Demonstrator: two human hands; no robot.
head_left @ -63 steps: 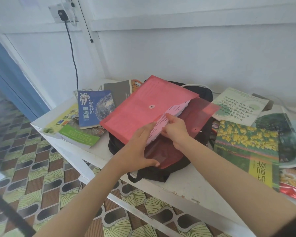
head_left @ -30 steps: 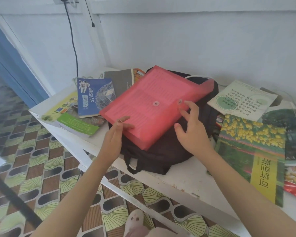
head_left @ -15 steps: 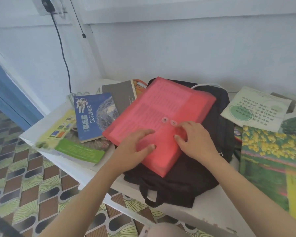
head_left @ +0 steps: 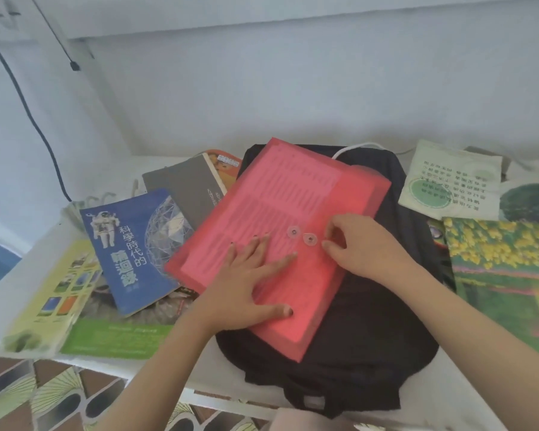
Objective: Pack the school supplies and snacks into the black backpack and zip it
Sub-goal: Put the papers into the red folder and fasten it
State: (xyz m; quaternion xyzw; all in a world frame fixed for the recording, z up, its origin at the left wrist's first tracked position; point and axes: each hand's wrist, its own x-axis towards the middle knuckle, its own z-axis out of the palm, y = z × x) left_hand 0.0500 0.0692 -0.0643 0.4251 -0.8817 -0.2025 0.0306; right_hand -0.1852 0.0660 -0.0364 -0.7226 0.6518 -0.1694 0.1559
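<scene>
Here, one red folder (head_left: 280, 206), one backpack (head_left: 374, 325).

The left hand (head_left: 249, 284) lies flat at frame centre, palm down, fingers (head_left: 281, 260) spread, forearm (head_left: 168, 353) rising from the bottom edge. Just right, the right hand (head_left: 364, 247) rests with fingers curled, thumb near forefinger.

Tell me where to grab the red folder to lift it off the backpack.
Take the folder by its left corner, coming in from the left. It lies flat on the backpack, but that corner juts past the bag and over the blue book, so fingers can probably slip under it with a thumb on top. The left hand rests flat just beside it.
</scene>
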